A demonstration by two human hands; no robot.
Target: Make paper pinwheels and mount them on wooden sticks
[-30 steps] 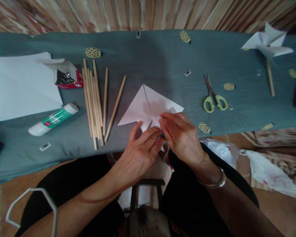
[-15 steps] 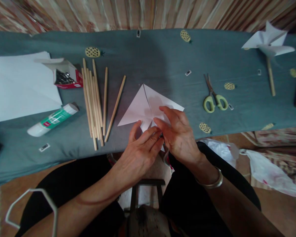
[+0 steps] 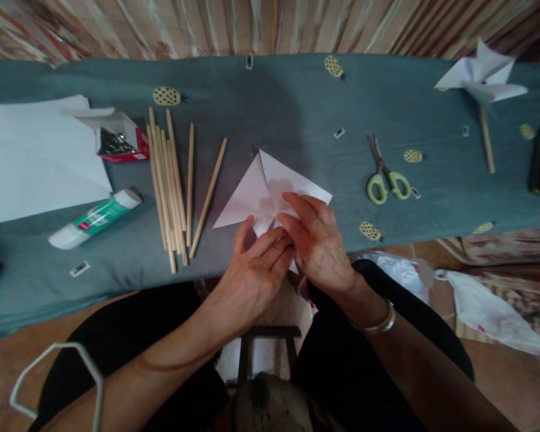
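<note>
Left hand [image 3: 255, 270] is probably pinching the white paper [image 3: 246, 195] at six o'clock, tips hidden, half-open right hand [image 3: 318, 249] is just touching at four o'clock, ideally pressing without creasing.

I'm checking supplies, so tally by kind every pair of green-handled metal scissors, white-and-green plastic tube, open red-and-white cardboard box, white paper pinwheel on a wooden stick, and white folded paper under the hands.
Scissors: 1
Tube: 1
Box: 1
Pinwheel: 1
Folded paper under left hand and right hand: 1
Total: 5
</note>
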